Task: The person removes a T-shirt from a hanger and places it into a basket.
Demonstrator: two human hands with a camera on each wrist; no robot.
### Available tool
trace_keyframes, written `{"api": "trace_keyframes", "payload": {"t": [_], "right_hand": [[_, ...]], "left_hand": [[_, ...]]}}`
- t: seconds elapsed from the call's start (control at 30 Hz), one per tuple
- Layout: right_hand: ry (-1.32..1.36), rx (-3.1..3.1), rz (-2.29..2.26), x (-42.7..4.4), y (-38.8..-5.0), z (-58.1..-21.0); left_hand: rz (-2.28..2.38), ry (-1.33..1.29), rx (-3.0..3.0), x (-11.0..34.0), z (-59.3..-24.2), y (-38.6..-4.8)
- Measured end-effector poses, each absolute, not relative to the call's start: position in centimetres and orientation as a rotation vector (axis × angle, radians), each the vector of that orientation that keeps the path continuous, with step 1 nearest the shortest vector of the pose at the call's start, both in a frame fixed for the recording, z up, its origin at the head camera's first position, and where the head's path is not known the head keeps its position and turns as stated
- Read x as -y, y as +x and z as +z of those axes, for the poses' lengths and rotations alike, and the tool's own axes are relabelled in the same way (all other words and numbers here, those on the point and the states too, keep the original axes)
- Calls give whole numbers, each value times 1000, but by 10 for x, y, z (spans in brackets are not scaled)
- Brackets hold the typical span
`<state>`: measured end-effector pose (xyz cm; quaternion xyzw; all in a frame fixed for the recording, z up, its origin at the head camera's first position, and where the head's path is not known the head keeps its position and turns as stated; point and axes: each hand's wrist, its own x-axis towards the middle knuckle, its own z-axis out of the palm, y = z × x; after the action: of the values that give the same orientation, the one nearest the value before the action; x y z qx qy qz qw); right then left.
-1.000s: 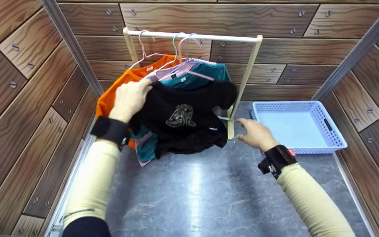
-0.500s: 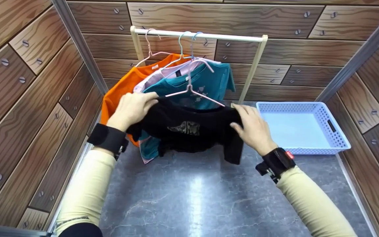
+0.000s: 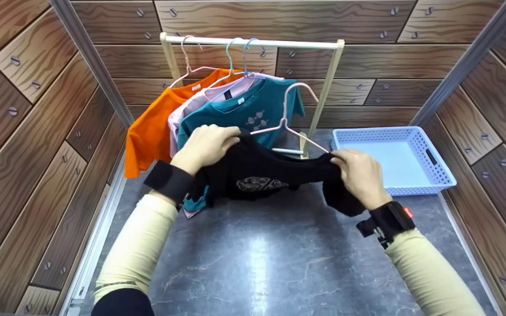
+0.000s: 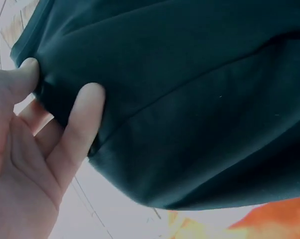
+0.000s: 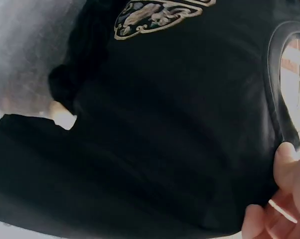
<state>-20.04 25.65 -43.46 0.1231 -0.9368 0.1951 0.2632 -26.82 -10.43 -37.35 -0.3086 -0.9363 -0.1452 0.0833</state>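
Observation:
A black shirt [image 3: 270,171] with a light emblem on its chest is stretched between both hands in front of the rack. My left hand [image 3: 207,147] pinches one shoulder; thumb and fingers meet the cloth in the left wrist view, where the shirt [image 4: 165,109] looks dark green-black. At the opposite shoulder, beside the neckline, my right hand [image 3: 360,173] grips the cloth, also seen in the right wrist view. A pink hanger [image 3: 284,120] rises from the neck opening, its hook apart from the rail. Its lower ends are hidden at the shirt.
On the rack's white rail [image 3: 288,43] hang an orange shirt [image 3: 147,127], a pale pink shirt [image 3: 178,116] and a teal shirt [image 3: 218,116]. A light blue plastic basket [image 3: 380,191] stands on the grey floor at right. Wood-patterned walls enclose the area.
The right hand has come from beside the rack to grip the black shirt's shoulder. The pink hanger has left the rail, tipping down and right with the shirt.

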Motion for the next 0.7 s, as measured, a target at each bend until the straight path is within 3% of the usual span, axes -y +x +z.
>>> {"api": "trace_keyframes", "payload": {"t": [0.2,0.47,0.7], "right_hand": [[312,2526,573,-260,-204,-442],[404,2539,598,-248,-206,-446],[514,2489,624,-260,-208,-447]], "left_hand": [[-406,-877,2834,81,-368,-265],[-592,-1013,2793,42,-366,-257],[-688,-1030,2817,49,-376,-263]]}}
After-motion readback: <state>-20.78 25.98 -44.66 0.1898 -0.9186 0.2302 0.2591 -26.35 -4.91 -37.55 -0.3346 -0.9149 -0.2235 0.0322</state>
